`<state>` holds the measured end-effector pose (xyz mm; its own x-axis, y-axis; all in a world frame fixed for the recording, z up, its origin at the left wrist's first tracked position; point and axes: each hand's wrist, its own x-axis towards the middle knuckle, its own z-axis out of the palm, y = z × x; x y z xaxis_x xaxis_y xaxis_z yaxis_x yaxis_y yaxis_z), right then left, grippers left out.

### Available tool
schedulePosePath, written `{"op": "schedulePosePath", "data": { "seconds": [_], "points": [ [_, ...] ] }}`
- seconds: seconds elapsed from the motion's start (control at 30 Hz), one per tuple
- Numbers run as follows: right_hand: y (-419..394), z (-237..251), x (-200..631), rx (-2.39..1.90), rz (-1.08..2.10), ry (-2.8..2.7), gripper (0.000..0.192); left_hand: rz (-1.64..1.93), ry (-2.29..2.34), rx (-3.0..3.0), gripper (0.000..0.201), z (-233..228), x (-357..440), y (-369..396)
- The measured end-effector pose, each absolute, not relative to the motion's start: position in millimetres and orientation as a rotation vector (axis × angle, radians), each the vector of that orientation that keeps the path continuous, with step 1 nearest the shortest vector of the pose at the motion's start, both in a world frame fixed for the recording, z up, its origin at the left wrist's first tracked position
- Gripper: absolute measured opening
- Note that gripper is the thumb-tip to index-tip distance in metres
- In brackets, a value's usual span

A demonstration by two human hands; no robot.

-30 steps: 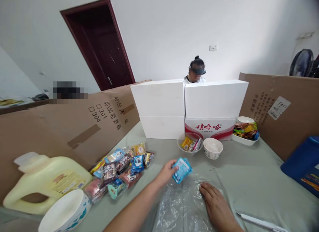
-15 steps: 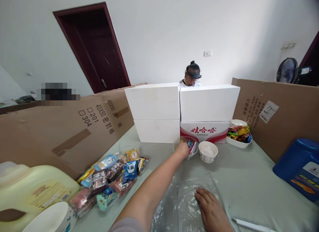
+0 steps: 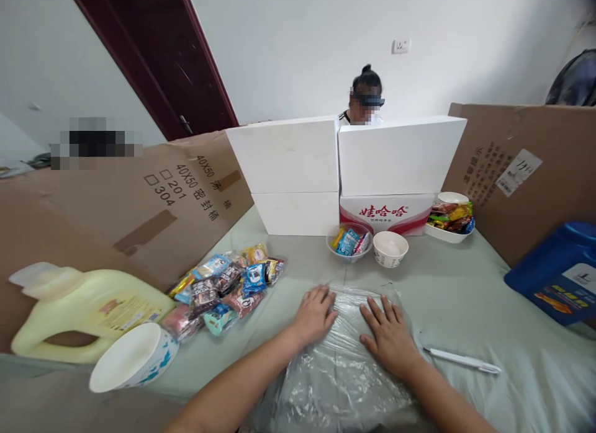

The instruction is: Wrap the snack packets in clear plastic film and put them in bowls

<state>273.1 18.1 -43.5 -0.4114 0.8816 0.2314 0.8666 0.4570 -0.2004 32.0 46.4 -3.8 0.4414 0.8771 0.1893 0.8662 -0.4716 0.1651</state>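
Both my hands lie on a clear plastic sheet or bag (image 3: 339, 377) spread over the table in front of me. My left hand (image 3: 314, 313) rests palm down near its far left edge, fingers slightly apart and holding nothing. On its right side, my right hand (image 3: 390, 334) lies flat with fingers spread. Beyond them stands a clear plastic bowl (image 3: 331, 250) with several small snack packets (image 3: 349, 241) in it. Close beside that is a white bowl (image 3: 390, 250) with a patterned outside. A white pen (image 3: 463, 360) lies right of my right hand.
Wrapped snacks (image 3: 228, 287) lie in a pile at left, by a yellow jug (image 3: 97, 303) and a tilted white bowl (image 3: 135, 358). White boxes (image 3: 293, 172) form a wall ahead, a person behind. At right are a filled white dish (image 3: 449, 234) and a blue bottle (image 3: 559, 272).
My left hand has left the clear bowl and come back onto the plastic, and a blue packet now shows in the bowl. My right hand has slid forward. The view has tilted down.
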Motion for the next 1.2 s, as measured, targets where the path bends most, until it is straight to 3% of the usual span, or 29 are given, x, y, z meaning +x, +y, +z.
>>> {"op": "schedulePosePath", "data": {
  "seconds": [0.1,0.2,0.3,0.37,0.4,0.47,0.53,0.6,0.77,0.9,1.07,1.2],
  "points": [
    [16,-27,282,-1.504,0.160,-2.412,0.055,0.533,1.760,2.504,0.030,-4,1,41],
    [0,-1,296,-1.383,0.292,-2.342,0.042,0.720,1.572,2.474,0.024,15,-18,20],
    [-29,18,310,-1.199,0.540,-2.419,0.060,0.650,1.173,2.417,0.021,36,-28,-16],
    [-49,21,317,-1.147,0.695,-2.516,0.080,0.465,0.979,2.355,0.036,43,-33,-40],
    [-58,21,320,-1.159,0.740,-2.544,0.078,0.356,0.916,2.341,0.048,44,-35,-50],
    [-72,18,325,-1.226,0.778,-2.551,0.048,0.168,0.866,2.348,0.059,42,-39,-65],
    [-81,16,329,-1.269,0.798,-2.512,0.016,0.096,0.879,2.356,0.035,40,-42,-73],
    [-86,18,334,-1.250,0.872,-2.444,0.015,0.149,0.927,2.288,0.015,41,-44,-76],
    [-70,17,335,-1.265,1.193,-2.049,0.004,0.361,1.146,1.876,0.013,45,-43,-53],
    [-37,-3,322,-1.415,1.041,-1.694,0.014,0.553,1.512,1.875,0.009,33,-27,-10],
    [-8,-20,305,-1.847,0.617,-1.700,0.037,0.483,1.957,1.984,0.030,12,-2,28],
    [0,-17,297,-1.998,0.345,-1.806,0.042,0.413,2.079,2.064,0.036,1,6,30]
  ]
}}
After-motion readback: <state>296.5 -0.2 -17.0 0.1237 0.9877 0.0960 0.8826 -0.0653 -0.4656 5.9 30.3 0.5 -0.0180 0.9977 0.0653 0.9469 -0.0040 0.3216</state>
